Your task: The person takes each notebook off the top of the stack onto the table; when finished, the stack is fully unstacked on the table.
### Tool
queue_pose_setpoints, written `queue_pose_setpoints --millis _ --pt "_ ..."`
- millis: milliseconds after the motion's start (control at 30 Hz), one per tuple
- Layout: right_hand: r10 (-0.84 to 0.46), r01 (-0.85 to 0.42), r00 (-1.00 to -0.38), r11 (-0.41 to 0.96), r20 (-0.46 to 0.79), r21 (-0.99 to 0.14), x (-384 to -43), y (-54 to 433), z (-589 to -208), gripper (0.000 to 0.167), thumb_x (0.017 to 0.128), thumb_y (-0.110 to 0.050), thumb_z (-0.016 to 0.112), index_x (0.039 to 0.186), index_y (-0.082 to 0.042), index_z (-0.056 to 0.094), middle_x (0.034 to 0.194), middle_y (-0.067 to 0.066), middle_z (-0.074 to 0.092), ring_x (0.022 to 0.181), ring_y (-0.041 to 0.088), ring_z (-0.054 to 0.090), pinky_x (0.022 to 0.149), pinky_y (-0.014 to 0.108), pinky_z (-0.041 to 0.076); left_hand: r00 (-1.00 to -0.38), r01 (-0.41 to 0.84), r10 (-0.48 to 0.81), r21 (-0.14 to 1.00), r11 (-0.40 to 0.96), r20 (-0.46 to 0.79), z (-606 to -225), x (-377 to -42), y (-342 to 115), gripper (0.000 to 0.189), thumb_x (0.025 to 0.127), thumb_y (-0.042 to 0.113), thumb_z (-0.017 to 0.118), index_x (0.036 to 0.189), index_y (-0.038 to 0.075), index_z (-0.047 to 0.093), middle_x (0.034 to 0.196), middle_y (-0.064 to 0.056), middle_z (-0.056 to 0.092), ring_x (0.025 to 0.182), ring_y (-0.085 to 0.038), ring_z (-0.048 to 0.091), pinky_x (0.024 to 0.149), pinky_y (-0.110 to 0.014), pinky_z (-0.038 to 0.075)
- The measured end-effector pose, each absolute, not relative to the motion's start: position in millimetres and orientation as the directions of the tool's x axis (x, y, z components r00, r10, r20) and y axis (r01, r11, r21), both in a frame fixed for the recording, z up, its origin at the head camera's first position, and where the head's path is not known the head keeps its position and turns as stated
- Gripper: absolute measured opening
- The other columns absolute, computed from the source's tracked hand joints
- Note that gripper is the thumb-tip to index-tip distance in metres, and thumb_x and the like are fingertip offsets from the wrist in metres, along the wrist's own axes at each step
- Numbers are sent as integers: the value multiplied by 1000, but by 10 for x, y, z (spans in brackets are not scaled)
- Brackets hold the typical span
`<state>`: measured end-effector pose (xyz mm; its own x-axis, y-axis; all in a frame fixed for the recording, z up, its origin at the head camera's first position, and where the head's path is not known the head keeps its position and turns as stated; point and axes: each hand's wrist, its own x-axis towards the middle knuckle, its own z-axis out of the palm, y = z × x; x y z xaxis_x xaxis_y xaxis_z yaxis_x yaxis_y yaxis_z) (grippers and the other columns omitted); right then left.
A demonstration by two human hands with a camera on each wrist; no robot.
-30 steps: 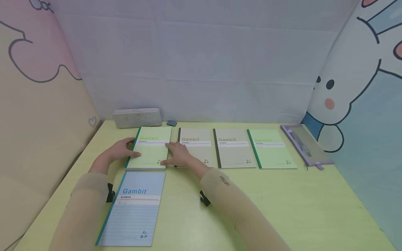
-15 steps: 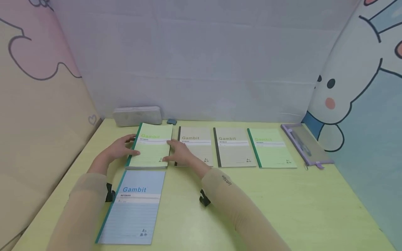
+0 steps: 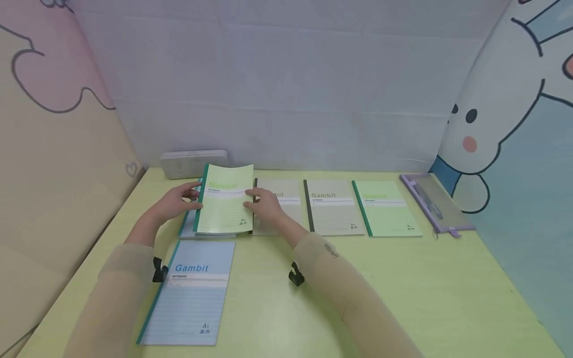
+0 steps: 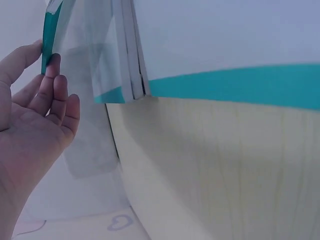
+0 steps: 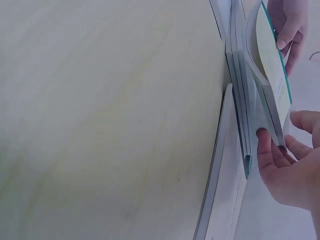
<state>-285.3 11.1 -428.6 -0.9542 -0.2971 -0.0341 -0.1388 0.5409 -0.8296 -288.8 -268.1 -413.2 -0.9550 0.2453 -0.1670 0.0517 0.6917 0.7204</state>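
Note:
Both hands hold a light-green Gambit notebook (image 3: 225, 199) raised above a stack. My left hand (image 3: 175, 203) pinches its dark-green spine; in the left wrist view thumb and fingertips press on either side of that spine (image 4: 49, 37). At the opposite edge, my right hand (image 3: 267, 205) grips with thumb and fingers, and the right wrist view shows the pages bowing slightly. Under it lies a stack with a blue notebook (image 3: 190, 226) on top, mostly hidden by the green one. Nearer the person, a blue Gambit notebook (image 3: 188, 303) lies flat on the table.
To the right lie two grey notebooks, the near one (image 3: 288, 219) partly behind my right hand, the other (image 3: 334, 214) beside it. Further right are a green notebook (image 3: 388, 216) and a purple-edged zip pouch (image 3: 436, 204) with a pen. A grey case (image 3: 193, 164) stands by the back wall.
The green notebook has come up off the stack and shifted right and away from the person, both hands moving with it. The blue notebook beneath now shows.

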Motion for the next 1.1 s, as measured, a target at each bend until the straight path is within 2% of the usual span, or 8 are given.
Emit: queue_pose_setpoints --millis 100,233,333,500,600,800,967,1100 --pt "-265 -101 -964 489 -38 -866 -2886 190 -4250 35 93 -15 59 128 -14 60 140 6 50 88 21 68 69 25 53 -958 64 248 732 678 -146 -4070 -2890 -2617 74 89 27 66 150 10 25 131 -20 48 121 -34 43 99 -52 37" --pt "-245 -81 -969 437 -32 -896 -2928 314 -4193 29 93 -12 58 120 -14 66 135 9 55 73 21 70 71 24 52 -959 80 249 720 690 -132 -4006 -2902 -2561 72 89 28 65 149 11 29 127 -17 50 116 -31 45 93 -47 40" --pt "-235 -69 -972 394 -28 -917 -2946 424 -4138 26 90 -13 62 115 -15 69 128 8 59 72 19 70 77 25 53 -957 103 266 722 684 -116 -3952 -2899 -2516 72 89 31 66 149 13 30 126 -15 51 113 -30 47 88 -42 42" --pt "-251 -38 -968 241 -25 -970 -2934 593 -3994 28 88 -11 66 116 -13 68 128 6 57 74 18 68 73 30 56 -955 141 287 738 660 -74 -3839 -2865 -2429 75 87 31 68 149 14 29 123 -14 52 109 -28 49 85 -40 42" --pt "-282 -54 -959 196 -3 -979 -2917 685 -3891 33 88 -11 67 120 -13 65 128 4 55 75 17 67 73 33 56 -957 151 285 749 645 -52 -3775 -2841 -2379 76 87 30 68 149 14 28 122 -12 52 108 -28 50 83 -38 43" --pt "-345 -123 -938 235 35 -964 -2870 857 -3743 43 87 -16 69 128 -17 59 121 2 57 77 22 68 76 34 55 -956 170 291 778 605 -18 -3612 -2742 -2280 78 86 24 70 150 19 26 118 -10 53 101 -27 51 79 -35 44" --pt "-382 -147 -924 284 28 -947 -2749 978 -3616 49 85 -20 71 132 -20 55 125 1 55 80 32 67 76 34 55 -954 175 299 787 592 -13 -3503 -2627 -2207 81 84 24 72 150 22 24 119 -10 55 102 -26 53 86 -39 44" --pt "-399 -148 -917 331 4 -932 -2647 1063 -3528 52 84 -20 71 133 -22 54 128 -1 54 76 33 65 78 38 52 -944 209 329 801 561 16 -3458 -2544 -2152 81 82 20 74 148 24 27 115 -9 58 102 -24 53 89 -40 43"
